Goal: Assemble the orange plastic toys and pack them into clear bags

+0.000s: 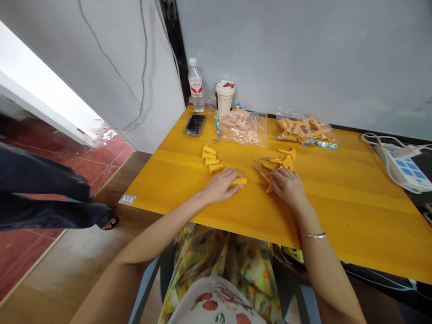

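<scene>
My left hand (pixel 222 185) rests on the table with its fingers closed around a yellow plastic sleeve (pixel 240 181), whose end sticks out to the right. Several similar sleeves (pixel 211 157) lie in a loose row just beyond that hand. My right hand (pixel 290 186) has its fingers curled over the handle of the nearest corkscrew (pixel 262 173), a spiral metal shaft on a yellow T-shaped handle. This tool's tip points up and left, and my fingers partly hide its handle. More corkscrews (pixel 281 151) lie beyond my right hand, shafts pointing left.
Along the back of the wooden table (pixel 337 216) are a phone (pixel 195 124), a water bottle (pixel 196 90), a cup (pixel 224 100) and two clear bags (pixel 246 128) of yellow parts. A power strip (pixel 410 168) with cables lies at the right. A person's leg (pixel 50 211) shows at left.
</scene>
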The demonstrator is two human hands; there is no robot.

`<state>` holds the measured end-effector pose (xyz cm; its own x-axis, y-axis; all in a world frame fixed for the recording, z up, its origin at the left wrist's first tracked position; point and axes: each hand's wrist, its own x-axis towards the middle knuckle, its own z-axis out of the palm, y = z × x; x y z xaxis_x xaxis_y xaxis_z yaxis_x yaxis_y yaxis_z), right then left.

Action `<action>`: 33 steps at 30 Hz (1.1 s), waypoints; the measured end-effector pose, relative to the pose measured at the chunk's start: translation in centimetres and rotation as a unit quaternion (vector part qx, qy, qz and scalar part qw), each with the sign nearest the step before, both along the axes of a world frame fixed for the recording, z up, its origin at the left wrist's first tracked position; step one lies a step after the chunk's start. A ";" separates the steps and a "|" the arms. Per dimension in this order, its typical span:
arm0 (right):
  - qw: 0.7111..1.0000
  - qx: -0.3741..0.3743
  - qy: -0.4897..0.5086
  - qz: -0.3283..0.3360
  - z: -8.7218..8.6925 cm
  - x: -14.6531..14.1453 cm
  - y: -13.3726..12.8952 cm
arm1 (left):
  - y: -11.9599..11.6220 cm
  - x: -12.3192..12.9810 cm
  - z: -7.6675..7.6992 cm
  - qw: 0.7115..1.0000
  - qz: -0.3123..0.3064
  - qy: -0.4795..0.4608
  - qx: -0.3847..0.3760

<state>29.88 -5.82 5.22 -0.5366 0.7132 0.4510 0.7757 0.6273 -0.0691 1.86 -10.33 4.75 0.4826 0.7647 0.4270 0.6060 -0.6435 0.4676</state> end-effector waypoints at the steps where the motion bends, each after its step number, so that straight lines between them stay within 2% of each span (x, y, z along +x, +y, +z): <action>1: 1.000 -0.007 -0.004 0.002 -0.1 0.1 0.0 | 0.7 0.5 0.0 0.999 0.017 -0.035 -0.016; 6: 0.997 -0.061 -0.049 0.013 0.3 -0.2 -0.8 | 2.9 3.2 -1.1 0.981 0.012 -0.149 -0.123; 9: 0.993 -0.088 -0.075 0.022 0.7 -0.6 -1.4 | 2.7 3.8 -1.6 0.958 0.020 -0.220 -0.183; 12: 0.990 -0.102 -0.092 0.019 0.5 -0.9 -1.5 | 2.3 3.5 -1.7 0.940 0.032 -0.271 -0.205; 15: 0.990 -0.104 -0.091 0.000 0.0 -1.0 -1.2 | 2.5 3.2 -1.8 0.934 0.048 -0.288 -0.207; 18: 0.994 -0.090 -0.058 -0.005 -0.2 -0.9 -1.0 | 2.8 3.2 -2.0 0.940 0.064 -0.275 -0.191; 23: 0.998 -0.052 0.025 0.024 0.9 -0.8 -1.1 | 2.9 3.4 -2.1 0.947 0.073 -0.266 -0.165; 29: 0.999 -0.025 0.015 0.015 1.3 -0.7 -1.1 | 3.0 3.2 -2.3 0.950 0.084 -0.258 -0.153; 33: 0.999 -0.020 0.001 0.035 1.3 -0.9 -1.1 | 3.0 3.3 -2.4 0.956 0.064 -0.250 -0.141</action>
